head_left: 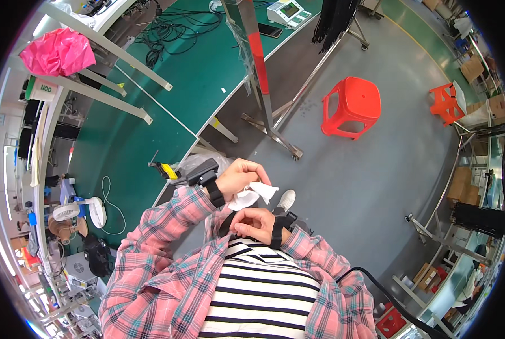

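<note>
My left hand (238, 179) is in front of my body, its fingers closed on a crumpled white tissue (256, 195) that sticks out below them. A black strap with a dark box-shaped device (203, 171) sits on that wrist. Close below the tissue, my right hand (253, 224) is curled inward near the hem of my striped shirt (264, 288). Whatever its fingers may hold is hidden. Another black strap (277, 233) goes round the right wrist.
On the left stands a green-topped workbench (167, 113) with black cables (176, 34), a small white fan (66, 212) and a pink plastic bag (57, 52). Ahead are a metal rack post (258, 62) and a red stool (357, 104). Another red stool (446, 104) stands far right, near shelving.
</note>
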The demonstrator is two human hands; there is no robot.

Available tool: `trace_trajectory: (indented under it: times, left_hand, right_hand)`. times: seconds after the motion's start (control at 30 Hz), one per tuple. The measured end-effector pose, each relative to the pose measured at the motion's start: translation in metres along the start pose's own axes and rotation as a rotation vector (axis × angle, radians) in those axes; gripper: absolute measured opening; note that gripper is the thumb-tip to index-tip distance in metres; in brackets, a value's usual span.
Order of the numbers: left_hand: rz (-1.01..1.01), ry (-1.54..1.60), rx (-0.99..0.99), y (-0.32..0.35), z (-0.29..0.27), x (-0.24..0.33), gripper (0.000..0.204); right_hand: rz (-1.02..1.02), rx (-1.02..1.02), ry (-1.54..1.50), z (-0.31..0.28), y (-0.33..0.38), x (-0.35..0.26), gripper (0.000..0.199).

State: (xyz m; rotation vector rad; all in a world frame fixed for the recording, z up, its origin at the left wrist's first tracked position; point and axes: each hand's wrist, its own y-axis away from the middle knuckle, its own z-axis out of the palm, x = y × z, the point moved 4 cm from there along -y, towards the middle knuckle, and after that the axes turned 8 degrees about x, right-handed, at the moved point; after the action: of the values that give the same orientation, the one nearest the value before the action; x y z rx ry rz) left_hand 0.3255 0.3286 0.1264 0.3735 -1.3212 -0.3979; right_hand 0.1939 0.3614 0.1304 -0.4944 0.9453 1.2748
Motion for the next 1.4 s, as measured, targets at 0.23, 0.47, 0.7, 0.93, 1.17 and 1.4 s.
trace_trajectory:
  times: [0.23,0.47,0.7,0.93,1.17,1.4]
  left_hand:
    - [-0.040,-0.127,-0.278,0.019,0.040,0.019,0.017]
    - [0.074,-0.440,-0.494,0.021,0.055,0.026,0.021]
    - [-0.015,-0.388,-0.325,0.000,0.064,-0.010,0.025]
    - [-0.166,-0.293,-0.315,0.003,0.063,-0.025,0.033]
    - [-0.163,-0.352,-0.270,0.009,0.058,-0.027,0.031]
    - [-0.273,-0.132,-0.406,0.012,0.055,-0.021,0.030]
  right_hand:
    - [0.030,-0.017,0.218,-0.003,-0.001,-0.001,0.014]
    - [-0.250,0.008,0.359,-0.006,-0.006,0.011,0.017]
    - [-0.109,-0.042,0.677,0.005,-0.009,0.033,0.030]
    - [-0.074,0.007,0.677,0.000,-0.004,0.024,0.038]
    - [-0.135,0.043,0.743,0.005,-0.003,0.023,0.045]
    - [0.046,0.015,0.427,0.011,-0.008,0.020,0.040]
